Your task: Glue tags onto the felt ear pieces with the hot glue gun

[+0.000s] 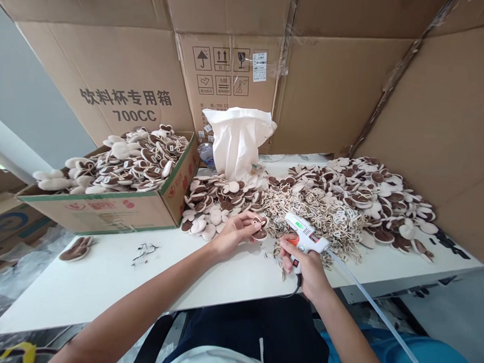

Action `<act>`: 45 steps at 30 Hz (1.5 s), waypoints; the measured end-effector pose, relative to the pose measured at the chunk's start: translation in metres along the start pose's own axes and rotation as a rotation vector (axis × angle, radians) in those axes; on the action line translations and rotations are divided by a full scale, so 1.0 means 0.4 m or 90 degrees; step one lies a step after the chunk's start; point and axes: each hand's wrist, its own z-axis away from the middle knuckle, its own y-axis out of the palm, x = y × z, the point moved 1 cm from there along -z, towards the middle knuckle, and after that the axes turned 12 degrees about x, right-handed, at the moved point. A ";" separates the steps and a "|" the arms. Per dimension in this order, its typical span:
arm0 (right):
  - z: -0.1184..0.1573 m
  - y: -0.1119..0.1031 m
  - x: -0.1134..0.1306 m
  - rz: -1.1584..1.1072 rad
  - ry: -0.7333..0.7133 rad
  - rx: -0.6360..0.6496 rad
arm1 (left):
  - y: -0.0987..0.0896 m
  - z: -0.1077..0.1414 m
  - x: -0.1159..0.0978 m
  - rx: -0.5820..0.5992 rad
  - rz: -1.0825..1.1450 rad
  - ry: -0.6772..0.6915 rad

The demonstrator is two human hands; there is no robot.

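Between the thumb and fingers of my left hand (237,235) is a small brown-and-white plush piece (259,234), its brown side facing up. My right hand (306,264) is wrapped round the handle of a white hot glue gun (306,235), nozzle toward the upper left. A long translucent glue stick (376,308) sticks out of its back end. Just behind the gun lies a heap of beige cord loops (313,214). Loose brown-and-white plush pieces (214,212) are piled beyond my left hand, and another pile of plush pieces (380,193) spreads to the right.
At left stands an open cardboard box (104,213) filled with plush pieces with cords. A single plush piece (77,248) and dark scraps (145,252) lie on the white table (141,289). A white bag (239,141) stands at the back, before tall cardboard walls (330,94).
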 end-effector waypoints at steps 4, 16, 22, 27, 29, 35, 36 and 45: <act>0.002 0.007 0.005 0.007 0.015 0.006 | 0.005 0.002 0.000 0.024 -0.043 0.002; 0.006 0.019 0.012 0.066 0.005 0.023 | 0.028 0.006 0.007 0.072 -0.108 0.004; 0.009 0.023 0.011 0.083 0.013 0.017 | 0.026 0.005 0.017 0.099 -0.116 0.003; 0.008 0.016 0.003 0.088 0.017 0.019 | 0.029 0.007 0.014 0.105 -0.124 0.007; 0.009 0.015 0.000 0.092 0.019 0.020 | 0.029 0.007 0.014 0.101 -0.120 0.002; 0.010 0.017 0.004 0.079 0.006 0.017 | 0.024 0.004 0.016 0.076 -0.092 0.000; 0.010 0.018 0.005 0.075 0.008 0.014 | 0.024 0.004 0.015 0.070 -0.082 -0.003; 0.013 0.025 0.010 0.051 0.007 0.005 | 0.020 0.005 0.001 0.032 -0.087 -0.002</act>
